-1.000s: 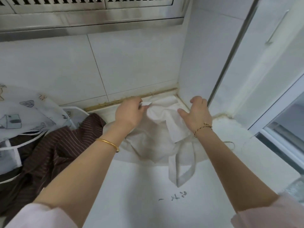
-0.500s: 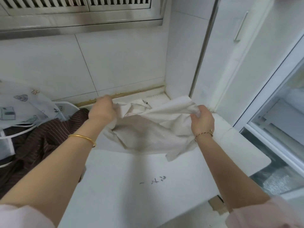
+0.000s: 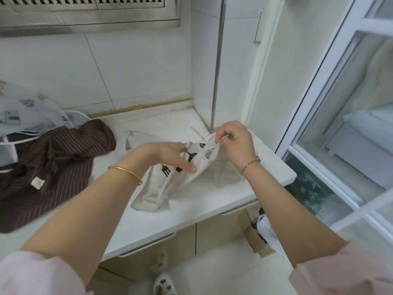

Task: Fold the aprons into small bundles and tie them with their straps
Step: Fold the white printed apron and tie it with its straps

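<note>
**Head view: cream fabric apron with a black print [image 3: 153, 194] at the right end of the white worktop [image 3: 170, 120]**

Both hands are on the apron. The right hand [image 3: 238, 143] is raised slightly above the cloth. Its grip is closed in a pinch, with thumb and curled fingers clamped on a narrow edge or strap of the apron, so the fabric rises to a peak there. The left hand [image 3: 168, 155] reaches in from the left with fairly straight fingers [image 3: 192, 168] that touch the printed part of the cloth. I cannot tell whether its grip is apart or closed on the fabric.

The lower end of the apron lies crumpled on the worktop near the front edge. Another part spreads flat under the right wrist, and a pale loop of it [image 3: 131, 135] lies on the worktop behind the left hand.

To the left, apart from the cream apron, a brown cloth with thin pale stripes [image 3: 59, 158] lies in a heap on the worktop, with a small pale label [image 3: 37, 183] showing. Behind it, at the far left, is a white translucent cloth with small printed pictures [image 3: 27, 116].

A gold bangle [image 3: 127, 173] circles the left wrist and a thin dark-and-gold bracelet [image 3: 251, 163] the right. Both arms end in pale pink sleeves [image 3: 32, 273].

White wall tiles back the worktop, a steel vent hood [image 3: 85, 18] runs along the top, and a white-framed window [image 3: 350, 124] stands to the right. A patterned slipper [image 3: 163, 284] shows on the floor below.
</note>
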Action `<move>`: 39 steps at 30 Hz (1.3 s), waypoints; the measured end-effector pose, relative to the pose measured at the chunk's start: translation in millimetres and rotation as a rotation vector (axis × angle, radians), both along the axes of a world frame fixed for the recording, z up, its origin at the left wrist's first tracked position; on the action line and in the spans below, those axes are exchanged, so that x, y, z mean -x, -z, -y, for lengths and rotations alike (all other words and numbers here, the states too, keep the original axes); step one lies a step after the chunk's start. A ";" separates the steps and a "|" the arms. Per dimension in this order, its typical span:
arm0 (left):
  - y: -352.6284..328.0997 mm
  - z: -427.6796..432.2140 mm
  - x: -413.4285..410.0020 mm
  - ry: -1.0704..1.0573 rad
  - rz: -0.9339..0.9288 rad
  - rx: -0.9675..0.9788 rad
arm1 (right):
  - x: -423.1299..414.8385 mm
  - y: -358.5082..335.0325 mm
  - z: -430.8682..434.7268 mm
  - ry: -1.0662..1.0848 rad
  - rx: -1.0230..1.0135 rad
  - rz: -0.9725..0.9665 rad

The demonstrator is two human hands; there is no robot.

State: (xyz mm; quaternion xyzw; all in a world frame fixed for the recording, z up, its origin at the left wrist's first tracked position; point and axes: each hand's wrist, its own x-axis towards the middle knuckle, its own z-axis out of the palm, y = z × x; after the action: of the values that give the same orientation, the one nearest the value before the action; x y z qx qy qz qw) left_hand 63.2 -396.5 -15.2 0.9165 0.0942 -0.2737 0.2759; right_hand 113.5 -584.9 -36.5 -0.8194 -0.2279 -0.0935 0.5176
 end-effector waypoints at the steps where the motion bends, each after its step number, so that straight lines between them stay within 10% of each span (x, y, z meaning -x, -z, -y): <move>1: 1.5 13.3 2.6 0.039 -0.022 0.041 | 6.4 -5.0 4.2 0.001 -0.024 -0.007; 5: 14.3 43.7 13.5 0.141 -0.128 0.173 | 13.4 -27.9 12.7 0.044 -0.055 -0.030; 8: 11.7 54.5 10.6 0.066 0.164 0.103 | 11.4 -42.3 16.3 0.089 -0.058 -0.016; 14: -22.6 33.2 7.2 -0.494 0.352 0.535 | -0.1 -39.1 30.9 0.602 0.577 0.158; 24: -47.4 23.6 11.0 -0.743 0.393 0.764 | 36.6 -10.3 19.2 0.001 -0.008 -0.514; 28: -56.0 24.6 17.2 -0.681 0.396 0.798 | 33.0 8.1 12.6 0.175 0.027 -0.450; 33: -54.7 8.1 32.0 -0.197 0.055 0.544 | 18.2 -2.3 38.5 0.309 -0.104 -0.372; 39: -4.7 57.4 33.3 0.137 0.031 -0.236 | 13.3 15.3 99.5 0.175 0.505 -0.309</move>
State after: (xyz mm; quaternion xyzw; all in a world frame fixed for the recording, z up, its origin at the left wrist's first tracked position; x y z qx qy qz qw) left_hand 29.9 -453.9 -10.5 0.9511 0.0588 -0.2647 0.1482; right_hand 100.3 -684.4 -51.8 -0.9432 -0.0911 0.0474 0.3159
